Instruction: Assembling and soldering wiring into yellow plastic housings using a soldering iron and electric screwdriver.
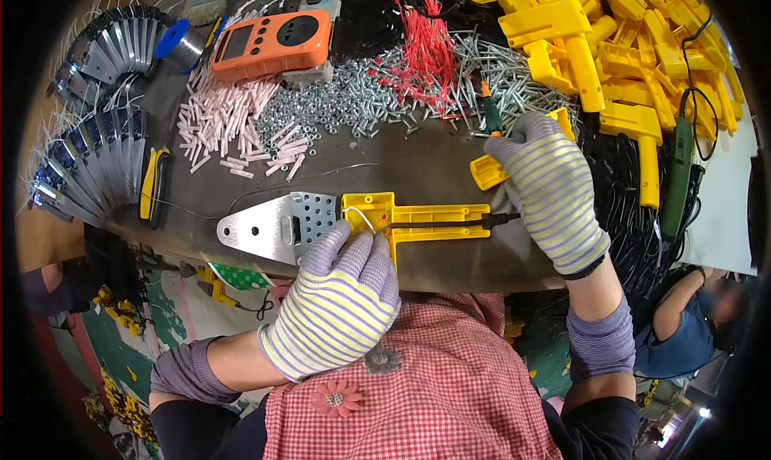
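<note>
Our right hand (558,193) is gripping a cover (487,173), left hand (333,309) touching the housing (434,212), grip unclear; bowed wire (361,214) is risking pinching.

The T-shaped yellow plastic housing (438,213) looked smooth and slightly glossy, and the tapered silver metal plate (271,225) had a bright sheen. The striped purple-and-yellow knitted cloth gloves (328,323) were matt and ribbed. The orange rectangular plastic meter (273,44) appeared smooth and satiny, the dark grey flat worktop (434,159) dull, the red checked cloth apron (450,372) soft and matt.
</note>
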Available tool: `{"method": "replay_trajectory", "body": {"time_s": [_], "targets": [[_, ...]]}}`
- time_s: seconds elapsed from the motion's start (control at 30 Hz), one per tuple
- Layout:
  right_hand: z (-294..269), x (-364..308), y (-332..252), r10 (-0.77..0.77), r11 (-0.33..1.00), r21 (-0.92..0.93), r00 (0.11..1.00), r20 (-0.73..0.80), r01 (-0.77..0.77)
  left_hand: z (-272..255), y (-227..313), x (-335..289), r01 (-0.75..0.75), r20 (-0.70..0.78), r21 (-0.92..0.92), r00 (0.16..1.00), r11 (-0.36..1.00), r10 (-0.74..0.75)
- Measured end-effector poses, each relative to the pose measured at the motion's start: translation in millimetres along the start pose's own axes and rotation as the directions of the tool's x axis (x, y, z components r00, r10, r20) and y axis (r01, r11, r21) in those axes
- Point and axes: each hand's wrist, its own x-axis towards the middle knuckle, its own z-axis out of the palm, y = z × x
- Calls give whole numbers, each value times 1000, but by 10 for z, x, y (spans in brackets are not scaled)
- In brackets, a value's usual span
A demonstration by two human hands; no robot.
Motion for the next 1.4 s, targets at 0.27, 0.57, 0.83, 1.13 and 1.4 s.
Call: {"method": "replay_trajectory", "body": {"time_s": [0.27, 0.57, 0.83, 1.13, 1.4], "targets": [[-69, -279, 363, 574, 729, 684, 556, -601, -13, 74, -19, 51, -33, -47, 17, 998, 999, 34], [-421, -623, 33, -424, 14, 986, 892, 158, -168, -12, -207, 84, -76, 55, -106, 995, 991, 82], [-107, -674, -471, -4, 204, 967, 988, -156, 153, -36, -499, 173, -179, 28, -361, 979, 915, 203], [175, -227, -755, 330, 546, 838, 915, -231, 15, 109, -505, 116, -194, -150, -361, 977, 912, 148], [280, -72, -1020, 81, 952, 306, 977, -199, -17, 188, -583, -195, -170, -434, -539, 896, 825, -99]]}}
